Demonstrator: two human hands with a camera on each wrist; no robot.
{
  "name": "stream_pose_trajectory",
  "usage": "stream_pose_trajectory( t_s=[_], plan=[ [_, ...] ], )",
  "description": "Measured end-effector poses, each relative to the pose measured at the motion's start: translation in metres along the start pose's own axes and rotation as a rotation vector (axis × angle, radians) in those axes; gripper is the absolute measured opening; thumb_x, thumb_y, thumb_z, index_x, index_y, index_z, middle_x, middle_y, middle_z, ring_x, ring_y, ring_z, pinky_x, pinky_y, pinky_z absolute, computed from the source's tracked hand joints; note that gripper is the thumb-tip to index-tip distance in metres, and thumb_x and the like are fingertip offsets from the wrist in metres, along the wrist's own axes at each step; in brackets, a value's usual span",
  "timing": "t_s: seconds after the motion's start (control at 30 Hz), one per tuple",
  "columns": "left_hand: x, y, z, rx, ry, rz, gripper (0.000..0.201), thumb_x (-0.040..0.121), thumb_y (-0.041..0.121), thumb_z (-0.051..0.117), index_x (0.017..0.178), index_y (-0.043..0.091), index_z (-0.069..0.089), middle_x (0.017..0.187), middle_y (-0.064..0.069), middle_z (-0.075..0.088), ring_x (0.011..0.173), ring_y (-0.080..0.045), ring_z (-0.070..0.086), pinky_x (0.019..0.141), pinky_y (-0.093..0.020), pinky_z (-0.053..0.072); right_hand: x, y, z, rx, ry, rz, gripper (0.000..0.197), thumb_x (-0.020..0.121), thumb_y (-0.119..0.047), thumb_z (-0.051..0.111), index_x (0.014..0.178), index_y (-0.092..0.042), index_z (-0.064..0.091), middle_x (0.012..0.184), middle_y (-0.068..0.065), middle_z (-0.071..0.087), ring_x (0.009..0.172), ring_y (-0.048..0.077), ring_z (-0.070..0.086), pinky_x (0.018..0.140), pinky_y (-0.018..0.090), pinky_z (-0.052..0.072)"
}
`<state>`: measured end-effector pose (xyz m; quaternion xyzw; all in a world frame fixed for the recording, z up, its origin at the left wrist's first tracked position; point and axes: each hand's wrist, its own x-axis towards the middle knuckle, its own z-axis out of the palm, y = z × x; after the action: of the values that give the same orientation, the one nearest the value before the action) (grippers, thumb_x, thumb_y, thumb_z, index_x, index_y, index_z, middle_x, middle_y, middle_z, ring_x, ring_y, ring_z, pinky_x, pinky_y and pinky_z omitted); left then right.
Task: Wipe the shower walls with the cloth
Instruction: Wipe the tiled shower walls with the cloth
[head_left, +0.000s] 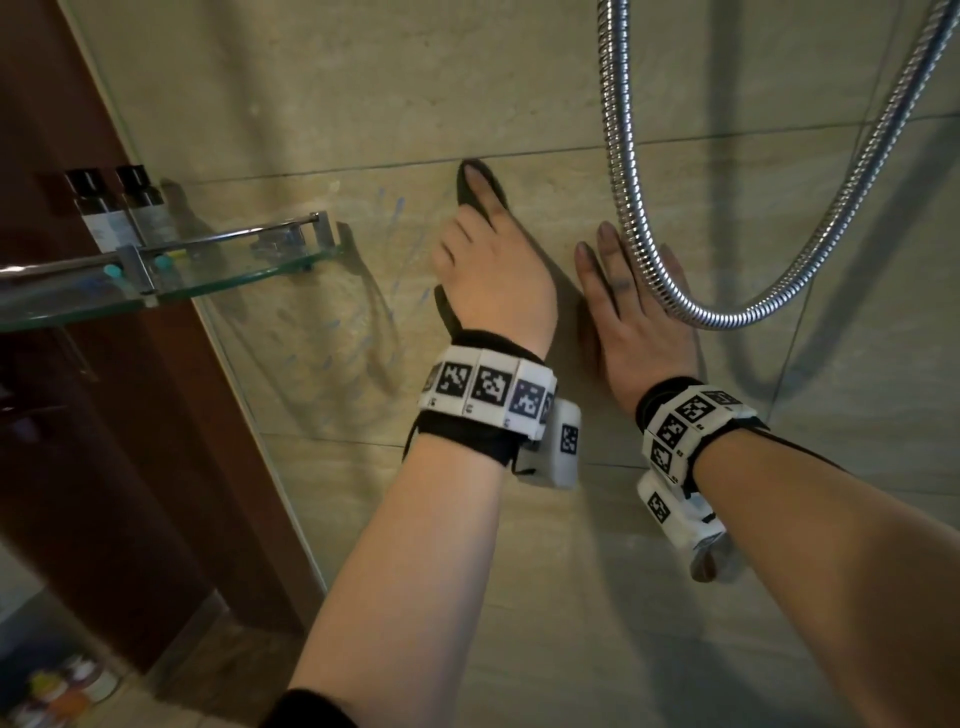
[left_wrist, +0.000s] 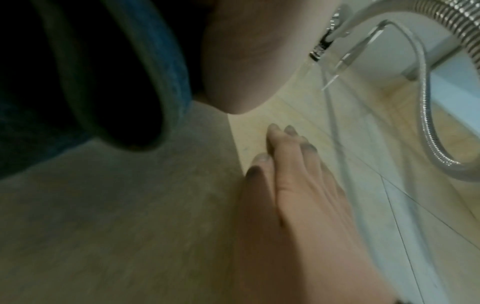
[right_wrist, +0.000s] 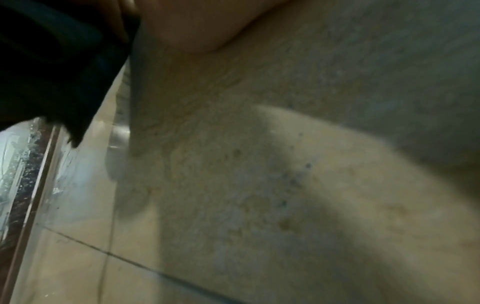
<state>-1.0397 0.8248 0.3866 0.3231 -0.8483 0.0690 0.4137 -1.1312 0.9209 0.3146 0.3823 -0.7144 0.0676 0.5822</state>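
My left hand (head_left: 483, 249) presses a dark cloth (head_left: 447, 312) against the beige tiled shower wall (head_left: 363, 104), just under a grout line. Its forefinger lies straight along the cloth and the other fingers curl on it. The left wrist view shows the cloth (left_wrist: 161, 61) bunched in blue-black folds beside my palm. My right hand (head_left: 628, 306) lies flat and bare on the wall to the right, fingers straight, partly behind the hose (head_left: 618, 156). That hand (left_wrist: 293, 185) is also in the left wrist view. A corner of the cloth (right_wrist: 52, 61) shows in the right wrist view.
The chrome shower hose hangs in a loop over my right fingers. A glass corner shelf (head_left: 234, 265) with a metal rail carries two small bottles (head_left: 98, 208) at the left. Faint blue streaks (head_left: 395, 208) mark the wall between shelf and cloth. A glass panel edge (head_left: 234, 364) runs down the left.
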Motion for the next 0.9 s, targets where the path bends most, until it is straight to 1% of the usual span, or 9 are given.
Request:
stream_pose_trajectory(
  t_s=[0.1,0.23,0.4,0.53,0.6,0.67,0.77,0.83,0.9],
  plan=[
    [0.017,-0.008,-0.004,0.02,-0.002,-0.018,0.068,0.096,0.017,0.035,0.149,-0.002,-0.003,0.127,-0.02,0.046,0.114,-0.034,0.046,0.094,-0.041,0.035,0.001,0.0,0.0,0.014,0.013,0.006,0.055,0.096,-0.019,0.035,0.147,-0.003,0.022,0.152,0.018,0.023,0.141,0.033,0.019,0.118,0.039,-0.012],
    [0.016,-0.025,0.002,0.028,-0.012,-0.063,0.067,0.095,0.015,0.034,0.148,-0.004,-0.002,0.128,-0.022,0.045,0.115,-0.036,0.046,0.097,-0.042,0.035,0.0,-0.003,0.0,0.047,0.002,0.04,0.056,0.1,-0.025,0.034,0.149,-0.005,0.018,0.154,0.018,0.023,0.143,0.031,0.02,0.118,0.04,-0.008],
    [-0.019,-0.033,0.021,0.052,-0.169,-0.138,0.066,0.096,0.016,0.032,0.146,-0.01,-0.002,0.127,-0.022,0.047,0.115,-0.034,0.048,0.097,-0.039,0.036,0.0,-0.003,0.001,0.042,-0.034,0.043,0.059,0.1,-0.026,0.031,0.15,-0.006,0.01,0.156,0.017,0.018,0.144,0.03,0.018,0.118,0.04,-0.01],
    [-0.04,-0.023,0.027,0.063,-0.255,-0.107,0.069,0.096,0.018,0.033,0.145,-0.012,-0.006,0.13,-0.023,0.045,0.117,-0.034,0.046,0.098,-0.039,0.036,-0.001,-0.003,0.002,0.046,-0.031,0.045,0.06,0.1,-0.026,0.03,0.15,-0.006,0.004,0.157,0.017,0.017,0.144,0.03,0.018,0.118,0.04,-0.01],
    [-0.038,-0.019,0.021,0.043,-0.25,-0.089,0.069,0.096,0.018,0.033,0.144,-0.013,-0.005,0.131,-0.024,0.044,0.119,-0.035,0.045,0.099,-0.04,0.035,-0.001,-0.003,0.002,0.051,-0.019,0.047,0.06,0.1,-0.026,0.031,0.151,-0.006,0.006,0.157,0.017,0.017,0.144,0.03,0.019,0.118,0.04,-0.009],
    [-0.029,-0.015,0.013,0.006,-0.209,-0.061,0.067,0.096,0.016,0.031,0.145,-0.012,-0.004,0.13,-0.024,0.045,0.118,-0.036,0.045,0.099,-0.042,0.034,-0.001,-0.003,0.002,0.044,-0.012,0.046,0.059,0.1,-0.025,0.034,0.151,-0.006,0.01,0.156,0.017,0.019,0.144,0.031,0.02,0.118,0.04,-0.009],
    [-0.007,-0.014,-0.002,-0.006,-0.14,-0.032,0.066,0.095,0.015,0.031,0.146,-0.011,-0.002,0.129,-0.023,0.046,0.116,-0.037,0.046,0.097,-0.043,0.034,-0.001,-0.002,0.001,0.045,-0.032,0.037,0.06,0.098,-0.024,0.036,0.15,-0.005,0.013,0.156,0.017,0.019,0.143,0.031,0.02,0.118,0.039,-0.012],
    [0.009,-0.018,-0.011,0.003,-0.134,-0.065,0.066,0.095,0.015,0.032,0.146,-0.011,-0.003,0.132,-0.025,0.044,0.119,-0.038,0.044,0.1,-0.043,0.033,-0.001,-0.002,0.001,0.055,-0.04,0.039,0.059,0.097,-0.023,0.038,0.149,-0.004,0.017,0.156,0.017,0.019,0.143,0.031,0.021,0.117,0.039,-0.012],
    [0.024,-0.024,-0.018,-0.028,-0.126,-0.13,0.067,0.096,0.016,0.034,0.146,-0.01,-0.003,0.136,-0.025,0.041,0.122,-0.037,0.043,0.101,-0.042,0.034,0.0,-0.002,0.002,0.06,-0.026,0.043,0.058,0.097,-0.02,0.043,0.148,-0.003,0.023,0.155,0.017,0.022,0.143,0.031,0.023,0.118,0.04,-0.008]
  ],
)
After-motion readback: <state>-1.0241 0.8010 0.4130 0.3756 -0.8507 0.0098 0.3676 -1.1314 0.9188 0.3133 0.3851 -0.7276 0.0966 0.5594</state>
